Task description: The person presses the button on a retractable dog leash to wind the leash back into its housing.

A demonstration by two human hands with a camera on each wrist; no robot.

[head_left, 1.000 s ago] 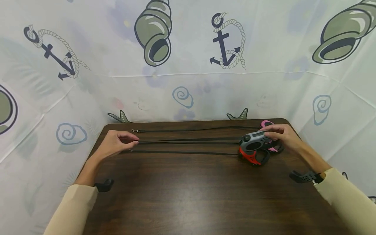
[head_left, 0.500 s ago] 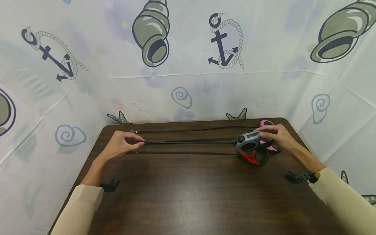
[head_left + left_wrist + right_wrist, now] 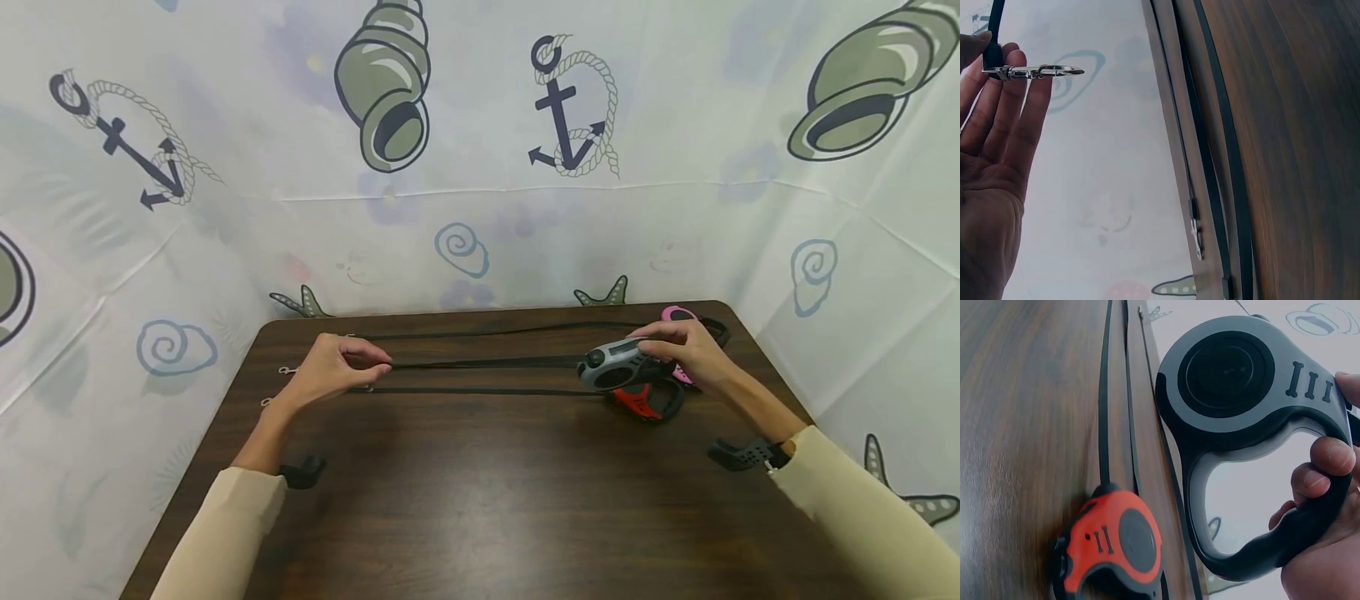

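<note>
My left hand pinches the black strap of a retractable dog leash just behind its metal snap clip. My right hand grips that leash's grey and black case by its loop handle, raised above the table. Between both hands the strap runs nearly level. Below the grey case, a red retractable leash lies on the table. A pink one is behind my right hand, partly covered. In the left wrist view another snap clip lies near the table's back edge.
Further black straps stretch across the dark wooden table, with small metal clips at the left side. Behind and beside the table hangs a pale cloth printed with shells and anchors.
My left hand has moved right with the clip, uncovering clips by the left table edge. My right hand has shifted left with the grey leash case. The strap between them is shorter.
</note>
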